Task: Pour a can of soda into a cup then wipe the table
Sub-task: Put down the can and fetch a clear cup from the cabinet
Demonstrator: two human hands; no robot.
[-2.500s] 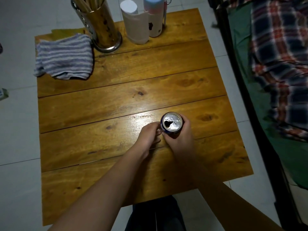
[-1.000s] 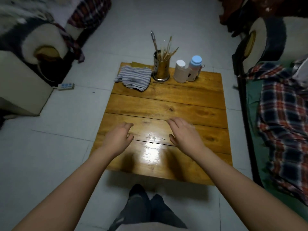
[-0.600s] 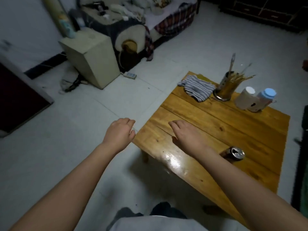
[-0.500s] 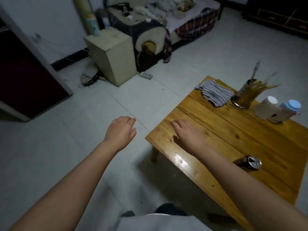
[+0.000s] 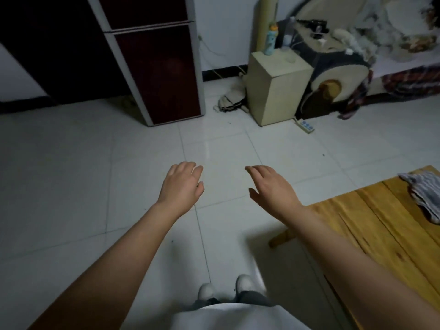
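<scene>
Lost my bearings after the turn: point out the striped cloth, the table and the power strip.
striped cloth (image 5: 426, 194): head view, middle of its folds.
table (image 5: 371, 225): head view, bare plank.
power strip (image 5: 306, 125): head view, its top face.

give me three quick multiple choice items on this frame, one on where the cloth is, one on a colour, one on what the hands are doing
1. Where does the cloth lie?
A. on the floor by the box
B. on the far corner of the table
C. in the left hand

2. What colour is the box standing against the wall?
A. pale beige
B. bright red
C. dark blue

3. What state are the left hand and right hand in?
A. both grip a can
B. one holds the cloth
C. both open and empty, held over the floor

Answers:
1 B, the striped cloth rests on the wooden top at the frame's right edge.
2 A, its faces show a light cream tone.
3 C, the fingers are relaxed with only tiles beneath them.
</scene>
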